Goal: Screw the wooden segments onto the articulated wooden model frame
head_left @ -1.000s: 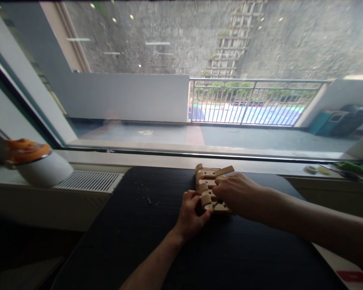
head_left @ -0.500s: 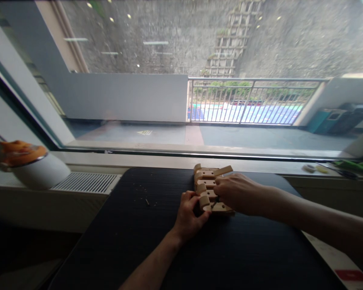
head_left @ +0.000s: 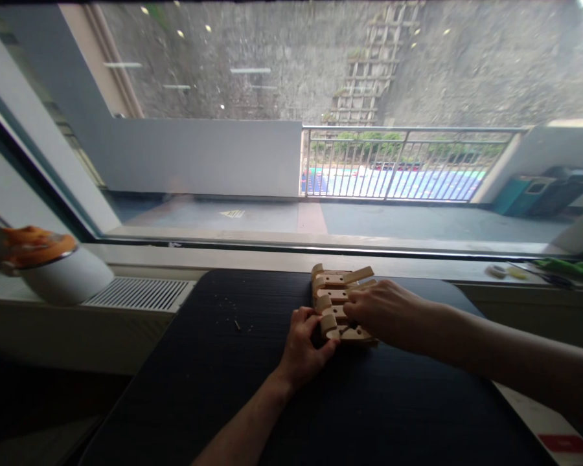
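A pale wooden block assembly [head_left: 338, 310] with slots, small holes and rounded end pieces lies on the dark table. My left hand [head_left: 305, 346] is closed on its near left corner, the thumb along the near edge and the fingers at the left side. My right hand [head_left: 376, 310] is over the right part of the assembly, fingers wrapped round a thin dark tool [head_left: 344, 329]. The tool's tip points down left into the nearest slot. Its handle is hidden in the fist, so I cannot tell its kind. A loose-ended wooden strip [head_left: 359, 275] slants up at the far end.
A small dark rod-like piece [head_left: 238, 325] and several crumbs lie on the black table [head_left: 199, 388] at left. A white bottle with an orange lid [head_left: 63, 272] stands on the sill. Tape rolls [head_left: 495, 271] and a green cloth [head_left: 568, 268] are at right, below the large window.
My right hand has shifted slightly to the right and tilted, and the tool lies at a flatter slant. The left hand and the wooden assembly stay in place.
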`<state>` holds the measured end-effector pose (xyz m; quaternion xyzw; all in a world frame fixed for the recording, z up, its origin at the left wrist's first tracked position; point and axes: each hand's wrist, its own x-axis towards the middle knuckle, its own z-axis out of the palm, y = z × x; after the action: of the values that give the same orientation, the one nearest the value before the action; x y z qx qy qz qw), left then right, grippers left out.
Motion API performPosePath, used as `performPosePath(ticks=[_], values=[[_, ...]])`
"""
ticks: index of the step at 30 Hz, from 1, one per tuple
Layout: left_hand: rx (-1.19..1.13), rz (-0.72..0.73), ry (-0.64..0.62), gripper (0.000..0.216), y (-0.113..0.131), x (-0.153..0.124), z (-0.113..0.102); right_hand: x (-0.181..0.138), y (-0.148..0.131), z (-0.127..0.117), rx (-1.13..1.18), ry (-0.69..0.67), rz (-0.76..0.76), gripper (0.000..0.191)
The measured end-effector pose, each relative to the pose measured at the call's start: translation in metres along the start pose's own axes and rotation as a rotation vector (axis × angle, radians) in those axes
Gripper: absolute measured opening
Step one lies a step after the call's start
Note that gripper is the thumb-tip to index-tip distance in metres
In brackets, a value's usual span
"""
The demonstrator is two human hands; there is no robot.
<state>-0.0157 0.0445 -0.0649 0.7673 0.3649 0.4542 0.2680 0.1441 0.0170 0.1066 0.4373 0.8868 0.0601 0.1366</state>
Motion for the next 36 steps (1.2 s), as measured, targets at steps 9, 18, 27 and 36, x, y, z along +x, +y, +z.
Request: performPosePath(ticks=[9, 18, 27, 36], values=[[0.021, 0.009, 0.004, 0.023, 0.0, 0.0, 0.0, 0.004, 0.005, 0.016, -0.014, 0.04, -0.076, 0.014], [0.012, 0.014, 0.003, 0.027, -0.002, 0.0, 0.001, 0.009, 0.002, -0.003, 0.024, -0.122, 0.062, 0.019], [-0.004, 0.002, 0.007, 0.026, -0.002, 0.0, 0.002, -0.005, 0.01, 0.007, 0.11, -0.085, 0.176, 0.02], [-0.007, -0.006, -0.005, 0.026, -0.002, 0.0, 0.001, 0.014, -0.007, 0.003, -0.016, -0.059, -0.066, 0.017]])
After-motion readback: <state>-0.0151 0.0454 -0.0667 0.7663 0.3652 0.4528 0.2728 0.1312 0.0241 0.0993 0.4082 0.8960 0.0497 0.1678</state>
